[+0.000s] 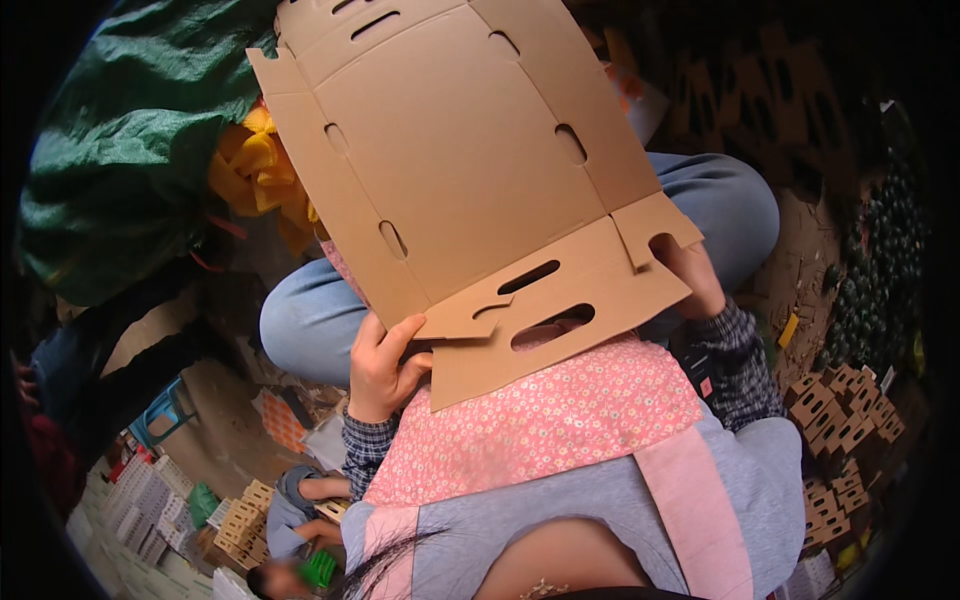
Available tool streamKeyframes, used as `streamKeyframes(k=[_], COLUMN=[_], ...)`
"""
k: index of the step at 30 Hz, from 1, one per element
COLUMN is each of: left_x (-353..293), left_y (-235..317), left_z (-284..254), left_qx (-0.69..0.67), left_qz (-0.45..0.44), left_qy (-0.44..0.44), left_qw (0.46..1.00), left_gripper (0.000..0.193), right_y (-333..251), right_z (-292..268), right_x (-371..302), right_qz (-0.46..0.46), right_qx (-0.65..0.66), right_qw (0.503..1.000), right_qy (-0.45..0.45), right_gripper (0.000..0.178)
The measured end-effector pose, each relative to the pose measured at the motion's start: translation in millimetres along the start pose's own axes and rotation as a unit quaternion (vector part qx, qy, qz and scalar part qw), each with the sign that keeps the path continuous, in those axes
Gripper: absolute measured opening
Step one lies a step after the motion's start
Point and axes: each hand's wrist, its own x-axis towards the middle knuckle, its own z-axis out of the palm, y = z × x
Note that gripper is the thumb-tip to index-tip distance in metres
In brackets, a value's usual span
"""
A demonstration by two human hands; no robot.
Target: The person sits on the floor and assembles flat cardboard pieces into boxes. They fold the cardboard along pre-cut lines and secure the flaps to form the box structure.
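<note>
A flat brown cardboard box blank (450, 170) with creased sides and oval slots lies across my lap, stretching away from me. Its near end panel, with a long handle hole, is partly folded up along the crease. At the near left corner, my left hand (383, 368) pinches a small flap between thumb and fingers. My right hand (697, 285) holds the near right corner flap, its fingers mostly hidden by the cardboard. Beneath the near edge is a pink flowered apron (530, 420).
A green tarp-like sack (130, 160) and yellow netting (262, 165) lie at the far left. Stacked small boxes (845, 415) stand at the right, beside a heap of dark green produce (880, 290). Another person (300, 510) sits at the lower left, near a blue stool (163, 412).
</note>
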Motion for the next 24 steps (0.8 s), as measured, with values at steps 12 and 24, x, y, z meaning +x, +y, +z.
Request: streamKeyframes(k=[12,24], left_x=[15,19], left_y=[17,9], left_z=[0,5], left_qx=[0.132,0.064], left_qz=[0.048,0.06], left_qy=[0.007,0.031], left_qw=[0.99,0.996], left_gripper=[0.049,0.022], right_y=[-72,-73], right_z=[1,24], right_x=[3,-29], right_qz=[-0.548,-0.442], right_qx=[-0.686,-0.763], right_qw=[0.414,0.455], right_qy=[-0.24,-0.126], right_gripper=[0.02,0.009])
